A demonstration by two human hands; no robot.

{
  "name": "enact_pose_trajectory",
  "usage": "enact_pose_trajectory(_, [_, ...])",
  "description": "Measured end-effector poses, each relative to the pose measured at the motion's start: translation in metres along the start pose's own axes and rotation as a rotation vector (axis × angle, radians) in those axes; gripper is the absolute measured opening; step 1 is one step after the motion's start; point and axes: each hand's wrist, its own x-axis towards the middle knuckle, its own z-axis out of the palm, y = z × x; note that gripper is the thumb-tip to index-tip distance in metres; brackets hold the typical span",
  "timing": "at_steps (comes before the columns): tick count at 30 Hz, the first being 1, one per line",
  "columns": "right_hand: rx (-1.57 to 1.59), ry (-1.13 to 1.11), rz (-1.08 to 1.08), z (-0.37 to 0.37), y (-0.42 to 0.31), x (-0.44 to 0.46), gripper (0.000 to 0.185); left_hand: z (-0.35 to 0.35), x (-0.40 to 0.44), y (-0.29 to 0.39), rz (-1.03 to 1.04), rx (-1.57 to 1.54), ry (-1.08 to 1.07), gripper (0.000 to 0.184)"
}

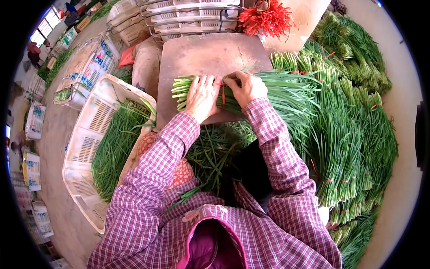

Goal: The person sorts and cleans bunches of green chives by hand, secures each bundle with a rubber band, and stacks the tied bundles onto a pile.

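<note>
A bunch of garlic chives lies across a brown board, its pale cut ends to the left and its green leaves reaching past the right edge. My left hand holds the bunch down near the cut ends, fingers over the stems. Around the stems runs a red tie, just right of that hand. Thumb and fingers of my right hand pinch together at the top of the tie. The exact grip there is partly hidden by the fingers.
At left stands a white plastic crate with loose chives. Tied bunches are piled on the right. Behind the board are stacked crates and a cluster of red ties. Loose leaves lie below the board.
</note>
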Motion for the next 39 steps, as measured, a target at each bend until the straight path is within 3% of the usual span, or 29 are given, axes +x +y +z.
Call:
enact_pose_trajectory(3, [0.082,0.005,0.040,0.009,-0.007,0.001,0.016,0.002,0.002,-0.001,-0.010,0.004,-0.031,0.080])
enact_pose_trajectory(4, [0.106,0.056,-0.021,0.014,-0.006,0.002,0.015,0.002,0.002,-0.001,-0.008,0.017,-0.046,0.072])
enact_pose_trajectory(7, [0.240,0.186,-0.127,0.025,-0.006,0.005,0.012,0.015,0.004,-0.006,-0.050,-0.013,-0.113,0.070])
enact_pose_trajectory(9, [0.211,0.295,-0.167,0.032,-0.004,0.011,0.011,0.037,0.002,-0.015,-0.069,-0.041,-0.002,0.074])
enact_pose_trajectory(11, [0.295,0.290,-0.174,0.008,-0.033,0.008,0.007,-0.022,0.010,-0.005,-0.070,-0.047,-0.136,0.081])
enact_pose_trajectory(13, [0.371,0.331,-0.211,0.011,-0.032,0.010,0.008,-0.035,0.013,-0.001,-0.110,-0.063,-0.180,0.085])
enact_pose_trajectory(15, [0.394,0.339,-0.185,0.017,-0.030,0.010,0.009,-0.037,0.006,0.001,-0.122,-0.093,-0.173,0.090])
enact_pose_trajectory(17, [0.532,0.210,0.043,0.035,-0.015,0.008,0.018,-0.026,0.003,-0.002,-0.116,-0.098,-0.182,0.094])
enact_pose_trajectory(19, [0.616,0.174,0.136,0.032,-0.012,0.010,0.022,-0.041,0.009,-0.004,-0.089,-0.181,-0.217,0.100])
enact_pose_trajectory(21, [0.668,0.193,0.135,0.034,-0.010,0.010,0.022,-0.040,0.014,-0.016,-0.267,-0.569,-0.205,0.092])
enact_pose_trajectory(23, [0.730,0.181,0.171,0.035,-0.009,0.008,0.022,-0.045,0.020,-0.014,-0.344,-0.905,-0.093,0.043])
enact_pose_trajectory(24, [0.764,0.208,0.167,0.037,-0.009,0.009,0.022,-0.043,0.020,-0.011,-0.403,-0.911,-0.063,0.038])
enact_pose_trajectory(30, [0.580,0.335,0.147,0.047,-0.009,0.008,0.020,-0.011,0.021,-0.007,-0.495,-0.740,0.122,0.024])
enact_pose_trajectory(35, [0.474,0.425,0.113,0.053,-0.014,0.008,0.019,-0.009,0.022,-0.001,-0.511,-0.606,0.108,0.017])
enact_pose_trajectory(37, [0.475,0.443,0.112,0.056,-0.012,0.010,0.018,-0.006,0.019,0.000,-0.301,-0.579,0.247,0.015])
enact_pose_trajectory(39, [0.480,0.457,0.112,0.060,-0.011,0.010,0.018,-0.005,0.014,0.002,-0.301,-0.588,0.222,0.012])
